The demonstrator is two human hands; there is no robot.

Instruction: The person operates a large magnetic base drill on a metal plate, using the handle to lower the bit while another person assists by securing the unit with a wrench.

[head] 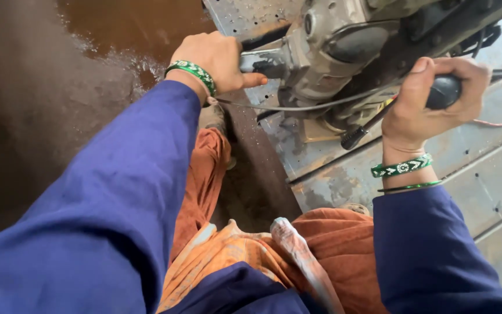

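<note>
A grey power tool (344, 46) with a worn metal body rests on a steel plate (483, 174) at the top middle. My left hand (219, 58) grips the tool's side handle (262, 61) at its left end. My right hand (434, 99) is closed around a black handle (444, 91) on the tool's right side. Both wrists carry green beaded bands, and both arms are in blue sleeves. A thin cable (297, 107) loops under the tool between my hands.
The steel plate has welded seams and rust patches and fills the right side. Wet brown ground (59, 87) lies at the left. My legs in orange trousers (216, 174) stand at the plate's edge. A dusty cloth (297, 244) hangs at my waist.
</note>
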